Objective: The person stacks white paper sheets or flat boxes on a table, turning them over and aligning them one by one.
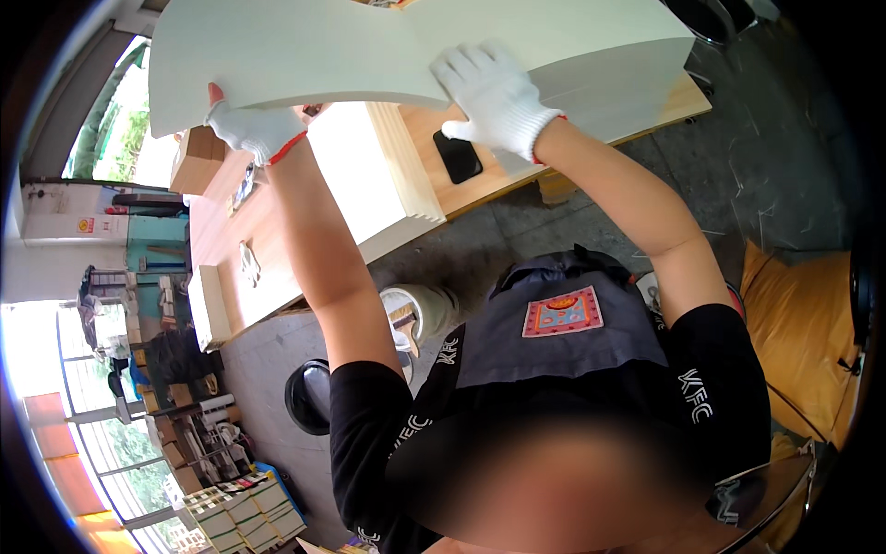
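A large pale board [277, 55] spans the far part of the worktable, its near edge curved by the lens. My left hand [254, 127], in a white knit glove with a red cuff, grips the board's near left edge; the thumb shows above and the other fingers are mostly hidden. My right hand [491, 97], gloved alike, lies on the pale surface near a seam or corner, fingers stretched out and thumb apart. Just below it a black phone [459, 157] lies on the wooden worktable [425, 118]. A stack of white boards [346, 175] stands between my arms.
A brown block or box [197, 159] sits by the left hand. Farther along the table are a small white tool-like item [249, 263] and a white block [209, 307]. A whitish bucket [429, 309] with a brush stands on the floor; yellow sacking [798, 332] lies at right.
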Motion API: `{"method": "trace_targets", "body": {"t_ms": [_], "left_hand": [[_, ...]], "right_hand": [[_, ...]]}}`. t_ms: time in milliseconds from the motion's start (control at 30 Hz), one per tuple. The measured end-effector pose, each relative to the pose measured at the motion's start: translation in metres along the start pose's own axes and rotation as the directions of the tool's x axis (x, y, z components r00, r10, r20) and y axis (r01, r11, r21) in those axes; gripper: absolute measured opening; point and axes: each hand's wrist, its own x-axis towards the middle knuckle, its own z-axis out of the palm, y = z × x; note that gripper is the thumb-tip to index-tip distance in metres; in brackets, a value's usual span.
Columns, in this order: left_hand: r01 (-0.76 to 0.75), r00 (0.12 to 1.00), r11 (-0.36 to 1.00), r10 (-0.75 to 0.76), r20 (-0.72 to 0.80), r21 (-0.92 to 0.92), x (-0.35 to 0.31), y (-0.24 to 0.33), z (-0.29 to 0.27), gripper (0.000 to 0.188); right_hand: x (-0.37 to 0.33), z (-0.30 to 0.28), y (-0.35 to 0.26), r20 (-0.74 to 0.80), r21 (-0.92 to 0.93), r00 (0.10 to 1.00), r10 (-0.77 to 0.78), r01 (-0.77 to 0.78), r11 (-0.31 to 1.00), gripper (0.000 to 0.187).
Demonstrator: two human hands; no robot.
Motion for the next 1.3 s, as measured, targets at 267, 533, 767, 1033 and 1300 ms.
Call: {"method": "trace_targets", "body": {"t_ms": [267, 533, 767, 1033, 1300], "left_hand": [[0.001, 0.993, 0.986, -0.020, -0.116, -0.166, 0.016, 0.005, -0.050, 0.037], [-0.126, 0.992, 0.992, 0.126, -0.002, 0.007, -0.031, 0.026, -0.066, 0.029], [-0.385, 0.898, 0.658, 0.106, 0.427, 0.647, -0.041, 0.104, -0.088, 0.079], [0.160, 0.957, 0.515, -0.291, -0.004, 0.842, -0.016, 0.107, -0.276, 0.063], [0.210, 0.772, 0.179, -0.634, -0.051, 0.961, -0.078, 0.003, -0.405, 0.039]], "right_hand": [[0.001, -0.009, -0.004, 0.009, 0.050, 1.000, 0.007, -0.007, 0.999, 0.081], [0.044, -0.034, -0.079, -0.380, 0.287, 0.917, -0.123, 0.243, 0.927, 0.066], [0.050, -0.017, -0.107, -0.020, 0.855, 0.970, 0.242, -0.109, 0.508, 0.052], [0.074, 0.067, -0.145, 0.160, 0.933, 0.965, 0.208, -0.079, -0.352, 0.049], [0.046, 0.155, -0.124, 0.495, 0.327, 0.858, 0.139, -0.332, 0.885, 0.055]]}}
